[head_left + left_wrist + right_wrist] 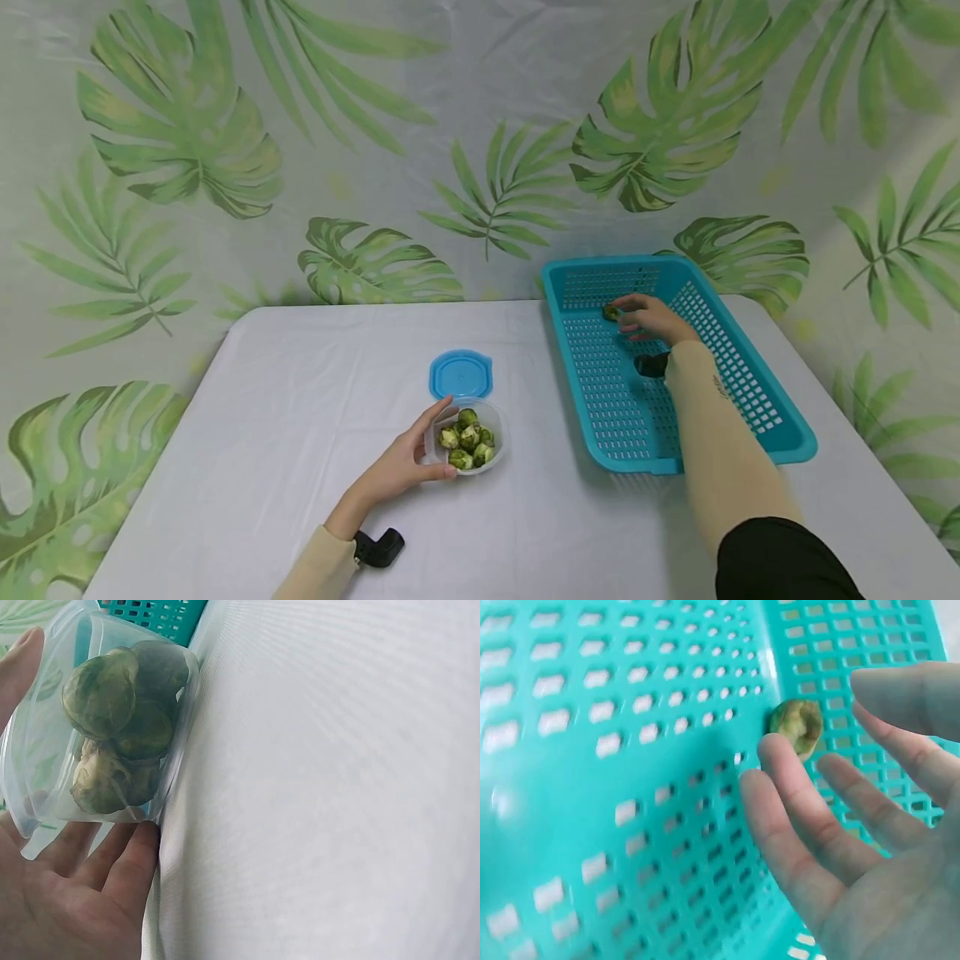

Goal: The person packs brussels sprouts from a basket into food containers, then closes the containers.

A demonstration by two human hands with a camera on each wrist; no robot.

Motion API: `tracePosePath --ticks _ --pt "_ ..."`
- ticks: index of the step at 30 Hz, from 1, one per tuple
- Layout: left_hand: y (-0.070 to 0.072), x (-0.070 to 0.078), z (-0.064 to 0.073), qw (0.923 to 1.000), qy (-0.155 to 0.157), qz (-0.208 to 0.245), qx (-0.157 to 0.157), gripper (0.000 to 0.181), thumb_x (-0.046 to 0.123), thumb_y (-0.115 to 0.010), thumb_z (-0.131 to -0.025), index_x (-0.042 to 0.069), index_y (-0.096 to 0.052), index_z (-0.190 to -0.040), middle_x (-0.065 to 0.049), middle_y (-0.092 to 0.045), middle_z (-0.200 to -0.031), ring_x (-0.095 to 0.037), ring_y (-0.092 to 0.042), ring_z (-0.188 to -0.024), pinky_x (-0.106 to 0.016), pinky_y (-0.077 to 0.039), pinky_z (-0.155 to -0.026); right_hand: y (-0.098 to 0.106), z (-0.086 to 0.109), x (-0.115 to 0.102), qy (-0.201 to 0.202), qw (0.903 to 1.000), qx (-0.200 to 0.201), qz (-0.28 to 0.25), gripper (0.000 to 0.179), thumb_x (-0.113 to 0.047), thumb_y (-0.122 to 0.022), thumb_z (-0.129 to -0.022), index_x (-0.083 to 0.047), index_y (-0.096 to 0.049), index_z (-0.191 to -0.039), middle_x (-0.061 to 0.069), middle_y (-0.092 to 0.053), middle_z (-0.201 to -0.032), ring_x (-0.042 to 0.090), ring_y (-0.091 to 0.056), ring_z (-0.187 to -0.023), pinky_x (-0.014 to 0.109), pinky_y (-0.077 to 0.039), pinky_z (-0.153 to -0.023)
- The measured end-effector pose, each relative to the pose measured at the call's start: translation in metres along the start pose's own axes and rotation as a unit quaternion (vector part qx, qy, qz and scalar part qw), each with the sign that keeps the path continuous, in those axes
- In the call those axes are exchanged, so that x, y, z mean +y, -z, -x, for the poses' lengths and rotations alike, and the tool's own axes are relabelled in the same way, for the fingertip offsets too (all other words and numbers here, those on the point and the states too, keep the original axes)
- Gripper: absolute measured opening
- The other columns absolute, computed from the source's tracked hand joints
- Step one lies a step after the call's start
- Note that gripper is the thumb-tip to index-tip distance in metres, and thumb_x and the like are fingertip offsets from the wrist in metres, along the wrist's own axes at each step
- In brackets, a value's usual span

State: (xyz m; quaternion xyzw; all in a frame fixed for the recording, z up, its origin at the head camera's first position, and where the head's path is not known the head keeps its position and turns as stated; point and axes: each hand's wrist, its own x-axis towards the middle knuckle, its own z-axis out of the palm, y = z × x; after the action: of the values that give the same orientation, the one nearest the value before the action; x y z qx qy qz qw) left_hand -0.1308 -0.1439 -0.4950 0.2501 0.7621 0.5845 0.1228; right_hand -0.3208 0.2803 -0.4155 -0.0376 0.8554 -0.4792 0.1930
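Observation:
My left hand holds a clear plastic container on the table, thumb on the near side and fingers along the far side. Several Brussels sprouts fill its bottom; through its wall the left wrist view shows some of these sprouts. Inside a turquoise basket, my right hand reaches toward a single Brussels sprout near the back. In the right wrist view the fingers are spread and loosely bent, close to that sprout, with nothing gripped between them and the thumb.
A blue lid lies flat just behind the container. White cloth covers the table, and a leaf-patterned sheet hangs behind it. The basket's raised walls surround my right hand at the table's right side.

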Motion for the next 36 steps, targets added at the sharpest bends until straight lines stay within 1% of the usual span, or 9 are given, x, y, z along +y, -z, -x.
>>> tracePosePath --ticks 3,8,13,18,24,25,28,33,36 --pt "0.000 -0.001 0.000 1.0000 0.000 -0.001 0.001 0.095 0.015 -0.075 -0.084 0.016 -0.013 -0.155 -0.007 -0.025 -0.155 -0.028 -0.020 -0.141 -0.053 -0.029 -0.106 -0.002 -0.002 0.001 0.000 0.9998 0.000 -0.020 0.048 -0.008 -0.041 -0.101 0.004 -0.029 -0.146 0.031 -0.029 -0.144 0.046 -0.041 -0.123 0.051 -0.041 -0.098" --pt "0.000 0.000 0.000 1.0000 0.002 0.000 0.000 0.095 0.015 -0.076 -0.084 0.016 -0.013 -0.155 -0.007 -0.024 -0.155 -0.028 -0.021 -0.141 -0.052 -0.030 -0.106 -0.006 -0.005 0.001 -0.004 0.9972 0.003 -0.075 0.050 -0.007 -0.038 -0.102 0.006 -0.023 -0.148 0.031 -0.020 -0.148 0.048 -0.037 -0.126 0.051 -0.038 -0.100" --pt "0.001 -0.001 0.000 1.0000 0.002 0.000 0.001 0.096 0.016 -0.076 -0.084 0.017 -0.013 -0.155 -0.008 -0.024 -0.155 -0.029 -0.021 -0.141 -0.052 -0.029 -0.106 -0.012 -0.015 0.005 -0.017 0.9926 0.013 -0.120 0.051 -0.006 -0.038 -0.102 0.005 -0.020 -0.149 0.029 -0.017 -0.151 0.044 -0.037 -0.129 0.045 -0.038 -0.102" --pt "0.001 -0.001 0.000 1.0000 0.002 0.000 0.000 0.095 0.017 -0.076 -0.084 0.018 -0.013 -0.155 -0.006 -0.024 -0.155 -0.027 -0.020 -0.141 -0.052 -0.029 -0.106 -0.018 -0.021 0.009 -0.014 0.9927 0.041 -0.113 0.052 -0.010 -0.044 -0.099 0.006 -0.028 -0.146 0.030 -0.022 -0.148 0.039 -0.046 -0.123 0.040 -0.045 -0.096" --pt "0.001 -0.002 -0.001 1.0000 -0.003 0.000 -0.001 0.094 0.014 -0.075 -0.084 0.016 -0.013 -0.155 -0.008 -0.025 -0.155 -0.029 -0.022 -0.140 -0.053 -0.030 -0.105 -0.023 -0.020 0.006 -0.027 0.9898 0.073 -0.119 0.050 -0.006 -0.041 -0.098 0.004 -0.031 -0.146 0.028 -0.019 -0.151 0.037 -0.042 -0.128 0.042 -0.039 -0.102" --pt "0.001 -0.002 -0.001 1.0000 -0.004 0.001 -0.001 0.094 0.014 -0.075 -0.084 0.016 -0.013 -0.155 -0.009 -0.025 -0.155 -0.029 -0.022 -0.141 -0.054 -0.030 -0.105 -0.024 -0.019 0.005 -0.034 0.9890 0.074 -0.123 0.051 -0.005 -0.040 -0.098 0.004 -0.029 -0.147 0.027 -0.017 -0.153 0.039 -0.037 -0.132 0.043 -0.036 -0.104" --pt "0.001 -0.002 -0.001 1.0000 -0.003 -0.001 -0.003 0.094 0.014 -0.075 -0.084 0.017 -0.013 -0.155 -0.009 -0.025 -0.155 -0.029 -0.020 -0.141 -0.055 -0.029 -0.105 -0.025 -0.014 -0.001 -0.045 0.9864 0.077 -0.138 0.052 -0.002 -0.038 -0.098 0.003 -0.027 -0.148 0.025 -0.012 -0.154 0.040 -0.033 -0.134 0.045 -0.033 -0.106" --pt "0.001 -0.003 -0.001 1.0000 -0.004 -0.001 -0.002 0.094 0.015 -0.075 -0.084 0.017 -0.013 -0.155 -0.009 -0.025 -0.155 -0.030 -0.020 -0.141 -0.054 -0.029 -0.106 -0.022 -0.017 -0.002 -0.040 0.9829 0.076 -0.163 0.051 -0.001 -0.039 -0.098 0.004 -0.028 -0.147 0.024 -0.014 -0.154 0.039 -0.035 -0.131 0.045 -0.036 -0.104" --pt "0.001 -0.003 -0.001 1.0000 -0.007 -0.002 -0.001 0.095 0.015 -0.075 -0.084 0.015 -0.013 -0.155 -0.011 -0.025 -0.154 -0.031 -0.020 -0.141 -0.054 -0.029 -0.106 -0.022 -0.013 -0.012 -0.033 0.9826 0.074 -0.167 0.049 0.001 -0.039 -0.098 0.007 -0.029 -0.146 0.025 -0.018 -0.152 0.039 -0.036 -0.129 0.045 -0.037 -0.103"
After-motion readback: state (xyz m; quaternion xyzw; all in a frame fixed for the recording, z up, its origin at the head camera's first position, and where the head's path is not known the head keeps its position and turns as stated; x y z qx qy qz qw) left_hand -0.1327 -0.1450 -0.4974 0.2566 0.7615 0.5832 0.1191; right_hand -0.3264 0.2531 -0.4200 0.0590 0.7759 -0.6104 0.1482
